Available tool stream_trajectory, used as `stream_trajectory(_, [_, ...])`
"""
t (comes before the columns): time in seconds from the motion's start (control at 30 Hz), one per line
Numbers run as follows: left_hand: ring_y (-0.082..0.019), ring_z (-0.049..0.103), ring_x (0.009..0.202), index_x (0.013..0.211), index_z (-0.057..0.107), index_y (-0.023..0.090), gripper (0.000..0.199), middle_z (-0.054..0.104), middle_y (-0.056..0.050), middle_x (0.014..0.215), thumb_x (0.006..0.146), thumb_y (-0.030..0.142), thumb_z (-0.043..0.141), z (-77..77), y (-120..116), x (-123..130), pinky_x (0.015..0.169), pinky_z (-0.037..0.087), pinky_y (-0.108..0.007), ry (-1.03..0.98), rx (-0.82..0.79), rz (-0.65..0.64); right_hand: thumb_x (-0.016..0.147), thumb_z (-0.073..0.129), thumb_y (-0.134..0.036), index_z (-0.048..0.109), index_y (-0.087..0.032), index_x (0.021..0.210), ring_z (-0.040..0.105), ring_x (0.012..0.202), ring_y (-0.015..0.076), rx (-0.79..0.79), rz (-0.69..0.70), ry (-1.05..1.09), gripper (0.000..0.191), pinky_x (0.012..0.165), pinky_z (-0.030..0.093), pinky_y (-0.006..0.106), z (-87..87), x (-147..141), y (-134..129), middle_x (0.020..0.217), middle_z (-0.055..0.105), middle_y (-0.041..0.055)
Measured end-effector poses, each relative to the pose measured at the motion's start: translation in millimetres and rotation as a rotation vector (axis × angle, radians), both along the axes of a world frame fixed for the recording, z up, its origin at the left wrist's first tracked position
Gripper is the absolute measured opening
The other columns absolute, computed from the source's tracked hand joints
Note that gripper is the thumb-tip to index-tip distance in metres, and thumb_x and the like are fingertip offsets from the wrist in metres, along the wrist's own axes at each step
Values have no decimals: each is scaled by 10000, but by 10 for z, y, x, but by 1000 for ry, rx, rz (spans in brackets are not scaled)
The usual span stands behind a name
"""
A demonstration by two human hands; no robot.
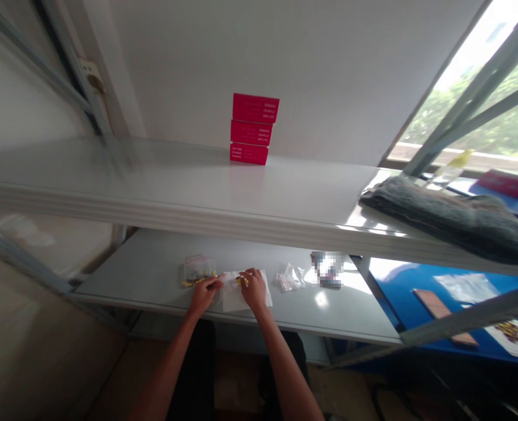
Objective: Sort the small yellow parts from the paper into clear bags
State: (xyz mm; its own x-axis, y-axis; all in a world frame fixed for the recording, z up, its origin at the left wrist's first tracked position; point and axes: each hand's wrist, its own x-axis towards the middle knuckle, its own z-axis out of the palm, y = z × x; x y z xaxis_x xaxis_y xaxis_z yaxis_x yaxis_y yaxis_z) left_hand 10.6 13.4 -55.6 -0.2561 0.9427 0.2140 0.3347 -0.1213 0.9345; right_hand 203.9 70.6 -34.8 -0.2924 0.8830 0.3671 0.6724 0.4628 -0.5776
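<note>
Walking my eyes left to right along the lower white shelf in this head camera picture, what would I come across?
Small plastic bag with yellow bits → right hand → crumpled clear plastic bag → blurred object

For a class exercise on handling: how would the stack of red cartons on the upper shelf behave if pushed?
The stack of red cartons would probably tip easily: the top carton sits off-line. They look like light card, and may slide on the glossy white shelf.

A storeroom or packing room, grey metal shelving (473,96), white shelf boards (175,175), stacked red cartons (251,128), window (508,126) onto trees
</note>
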Motion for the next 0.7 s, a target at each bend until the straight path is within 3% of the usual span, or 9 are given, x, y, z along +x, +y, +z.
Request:
stream_trajectory(0.2, [-284, 724, 931, 1058, 778, 184, 386, 782, -99, 1030, 809, 461, 675, 27, -17, 5, 865, 554, -390, 19, 8, -6, 906, 629, -179, 778, -197, 888, 586, 971, 231, 2, -25, -169, 151, 888, 416, 321, -42, -82, 97, 965, 686, 104])
stream_trajectory(0.4, [-284, 727, 897, 1021, 788, 184, 377, 788, -100, 993, 796, 468, 683, 40, -22, 10, 841, 563, -387, 12, 0, 8, 909, 623, -144, 750, -191, 900, 572, 938, 222, 8, 22, -185, 136, 830, 410, 307, -92, -55, 101, 933, 684, 89])
stream_trajectory(0.6, [-287, 726, 936, 1052, 779, 189, 382, 780, -100, 1036, 800, 461, 686, 3, -10, -2, 870, 557, -403, 0, 8, -1, 961, 546, -149, 737, -195, 878, 565, 940, 224, 73, 92, -247, 213, 857, 421, 315, -17, -24, 73, 937, 684, 93])
stream_trajectory(0.7, [-290, 726, 956, 1038, 782, 187, 377, 778, -109, 1041, 799, 464, 690, -20, -4, -6, 902, 551, -417, 3, 17, 5, 942, 569, -142, 738, -201, 864, 586, 920, 211, 42, 92, -126, 195, 841, 438, 297, 66, -3, 23, 908, 699, 71])
